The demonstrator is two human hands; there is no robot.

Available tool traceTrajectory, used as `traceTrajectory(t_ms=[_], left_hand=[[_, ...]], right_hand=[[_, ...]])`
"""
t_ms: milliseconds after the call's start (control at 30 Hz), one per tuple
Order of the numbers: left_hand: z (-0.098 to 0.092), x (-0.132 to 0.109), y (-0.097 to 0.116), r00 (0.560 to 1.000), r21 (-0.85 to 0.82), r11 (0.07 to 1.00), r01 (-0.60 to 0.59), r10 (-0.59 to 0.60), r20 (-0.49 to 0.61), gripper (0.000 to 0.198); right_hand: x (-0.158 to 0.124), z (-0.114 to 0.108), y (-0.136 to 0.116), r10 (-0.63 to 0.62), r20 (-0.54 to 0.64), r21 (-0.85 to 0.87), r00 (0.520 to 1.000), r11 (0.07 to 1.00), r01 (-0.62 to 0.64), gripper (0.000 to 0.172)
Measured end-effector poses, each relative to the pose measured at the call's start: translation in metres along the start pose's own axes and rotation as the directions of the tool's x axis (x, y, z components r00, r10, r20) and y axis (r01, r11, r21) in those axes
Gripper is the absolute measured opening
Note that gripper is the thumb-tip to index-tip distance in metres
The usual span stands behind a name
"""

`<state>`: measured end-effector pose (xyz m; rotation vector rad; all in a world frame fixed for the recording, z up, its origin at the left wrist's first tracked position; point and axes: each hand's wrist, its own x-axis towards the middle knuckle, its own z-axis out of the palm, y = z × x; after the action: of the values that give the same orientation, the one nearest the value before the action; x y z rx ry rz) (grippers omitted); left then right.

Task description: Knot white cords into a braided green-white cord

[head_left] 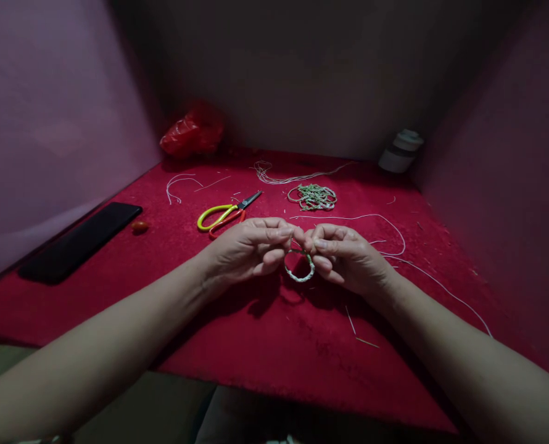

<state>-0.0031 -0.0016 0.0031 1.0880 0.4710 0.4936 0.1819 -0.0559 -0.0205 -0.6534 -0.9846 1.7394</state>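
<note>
A small ring of green and white braided cord, a braided bracelet (301,278), hangs between my two hands above the red cloth. My left hand (266,245) pinches the upper left part of it between thumb and fingers. At its upper right, my right hand (342,253) is closed in a pinch on the bracelet's cord, its fingertips almost meeting those of the left. Thin white cord (388,221) trails over the cloth to the right of my right hand. Behind my left hand lie scissors (219,217) with one yellow and one red handle, partly covered by that hand.
Several green and white braided cords (315,197) lie bundled beyond my hands, with loose pale strands (279,179) behind. A black phone (82,242) and a small reddish-brown object (140,227) lie left. A red plastic bag (194,132) and a white bottle (400,152) stand at the back.
</note>
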Motion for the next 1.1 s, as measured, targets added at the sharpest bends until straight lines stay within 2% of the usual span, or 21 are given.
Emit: traceTrajectory(t_ms=[133, 333, 667, 1100], left_hand=[[0.006, 0.002, -0.007, 0.997, -0.065, 0.996, -0.067, 0.068, 0.021, 0.013], [0.013, -0.004, -0.001, 1.0, -0.007, 1.0, 0.025, -0.025, 0.018, 0.021], [0.012, -0.007, 0.001, 0.996, -0.006, 0.997, 0.083, -0.083, 0.044, 0.022], [0.011, -0.008, 0.0, 0.995, 0.022, 0.995, 0.101, -0.101, 0.003, 0.026]], right_hand=[[-0.001, 0.002, 0.001, 0.01, 0.062, -0.012, 0.998, 1.0, -0.009, 0.004], [-0.003, 0.009, 0.004, 0.118, 0.105, -0.02, 0.987, 0.993, -0.117, 0.008], [-0.005, 0.01, 0.005, 0.175, 0.082, -0.043, 0.981, 0.984, -0.172, 0.009], [-0.006, 0.012, 0.003, 0.216, 0.036, -0.08, 0.976, 0.974, -0.213, 0.011]])
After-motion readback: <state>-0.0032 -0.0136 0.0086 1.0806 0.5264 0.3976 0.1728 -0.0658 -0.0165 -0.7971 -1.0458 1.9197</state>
